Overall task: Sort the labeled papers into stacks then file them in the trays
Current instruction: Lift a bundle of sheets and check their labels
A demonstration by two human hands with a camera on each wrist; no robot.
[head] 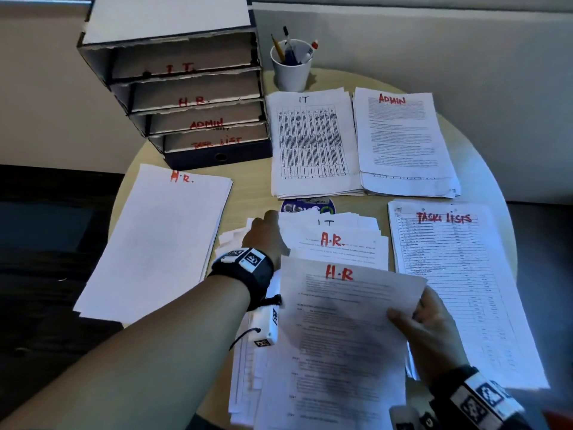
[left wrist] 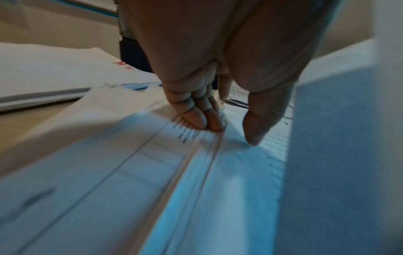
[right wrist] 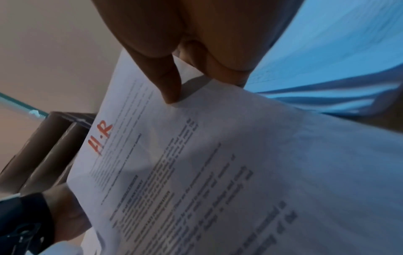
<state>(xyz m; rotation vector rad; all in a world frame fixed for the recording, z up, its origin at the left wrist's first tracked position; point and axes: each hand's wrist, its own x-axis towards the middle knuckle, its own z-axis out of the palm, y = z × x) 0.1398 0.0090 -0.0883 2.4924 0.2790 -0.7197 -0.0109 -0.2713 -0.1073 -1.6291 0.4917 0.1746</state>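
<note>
A printed sheet marked H.R (head: pixel 341 321) is lifted over the loose unsorted pile (head: pixel 341 240) at the table's near middle. My right hand (head: pixel 412 311) pinches its right edge, thumb on top (right wrist: pixel 172 96) and the other fingers underneath. My left hand (head: pixel 266 225) rests on the pile's upper left part. In the left wrist view its fingertips (left wrist: pixel 202 120) press flat on the sheets with the thumb held apart. Sorted stacks lie around: H.R. (head: pixel 155 243) at left, IT (head: pixel 313 144) and ADMIN (head: pixel 403 141) at the back, TASK LISTS (head: pixel 459 274) at right.
A stack of trays (head: pixel 192 97) labelled IT, H.R., ADMIN and TASK LIST stands at the back left of the round table (head: pixel 248 187). A white cup of pens (head: pixel 291 69) sits beside it. The floor left of the table is dark.
</note>
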